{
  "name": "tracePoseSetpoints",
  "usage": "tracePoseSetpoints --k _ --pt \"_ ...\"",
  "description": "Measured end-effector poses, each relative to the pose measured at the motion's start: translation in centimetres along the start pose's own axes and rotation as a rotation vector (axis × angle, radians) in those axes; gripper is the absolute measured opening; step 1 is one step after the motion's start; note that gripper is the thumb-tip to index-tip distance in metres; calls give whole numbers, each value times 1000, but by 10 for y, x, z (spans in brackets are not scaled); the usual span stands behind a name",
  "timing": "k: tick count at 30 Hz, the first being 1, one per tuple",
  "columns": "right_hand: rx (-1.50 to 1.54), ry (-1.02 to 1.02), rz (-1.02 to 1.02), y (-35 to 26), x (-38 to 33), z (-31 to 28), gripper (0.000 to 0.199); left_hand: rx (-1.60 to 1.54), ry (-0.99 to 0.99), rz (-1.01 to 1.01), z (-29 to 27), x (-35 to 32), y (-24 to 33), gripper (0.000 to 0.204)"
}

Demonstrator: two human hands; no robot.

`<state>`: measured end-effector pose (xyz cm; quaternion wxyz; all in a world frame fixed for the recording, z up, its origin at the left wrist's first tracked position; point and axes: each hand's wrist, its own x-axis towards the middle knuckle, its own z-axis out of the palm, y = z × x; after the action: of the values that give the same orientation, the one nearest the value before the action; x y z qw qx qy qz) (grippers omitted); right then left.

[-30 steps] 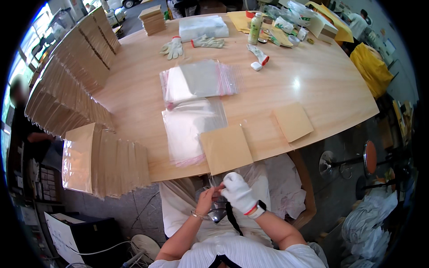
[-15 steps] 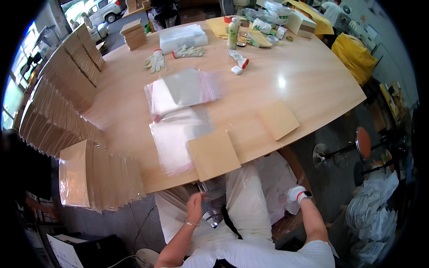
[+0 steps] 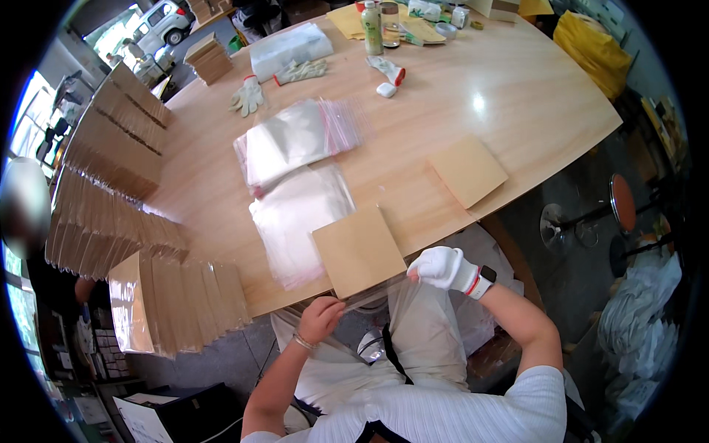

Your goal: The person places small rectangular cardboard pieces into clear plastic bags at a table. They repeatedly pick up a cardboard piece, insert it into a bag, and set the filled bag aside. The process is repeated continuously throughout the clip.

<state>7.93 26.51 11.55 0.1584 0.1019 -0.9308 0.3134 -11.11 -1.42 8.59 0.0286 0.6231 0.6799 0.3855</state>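
Observation:
My bare left hand (image 3: pixel 320 319) pinches one end of a clear plastic bag (image 3: pixel 374 293) in front of the table's near edge. My right hand (image 3: pixel 443 269), in a white glove with bare fingertips showing, grips the other end, so the bag spans between them. Just beyond it, a square tan cardboard piece (image 3: pixel 360 251) lies at the table edge, partly over a stack of clear bags (image 3: pixel 299 221). Another pile of clear bags with pinkish edges (image 3: pixel 295 140) sits behind that stack. Farther right lies a second cardboard piece (image 3: pixel 468 171).
Rows of wrapped cardboard packs (image 3: pixel 181 303) stand along the table's left side. White gloves (image 3: pixel 249 96), a plastic-wrapped bundle (image 3: pixel 291 50), a green-labelled bottle (image 3: pixel 371 28) and a small white case (image 3: pixel 386 90) lie toward the back. A round-seated stool (image 3: pixel 622 203) is at right. Someone stands at far left.
My right hand has come up and inward from the lower right to the table edge. Both hands now hold a clear bag stretched between them. The view has shifted slightly.

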Motion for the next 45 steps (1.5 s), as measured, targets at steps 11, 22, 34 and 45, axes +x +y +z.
tracePoseSetpoints --k 11,22,34,45 --pt "-110 211 934 -20 23 41 25 -5 151 -785 37 5 -3 22" --pt "574 423 829 -38 27 49 49 -592 154 -850 10 18 16 46" --pt "1001 222 -18 -242 290 40 36 102 685 -510 -358 -16 108 30" --pt "1110 115 -38 -215 294 63 34 -30 899 -536 -376 -74 18 43"
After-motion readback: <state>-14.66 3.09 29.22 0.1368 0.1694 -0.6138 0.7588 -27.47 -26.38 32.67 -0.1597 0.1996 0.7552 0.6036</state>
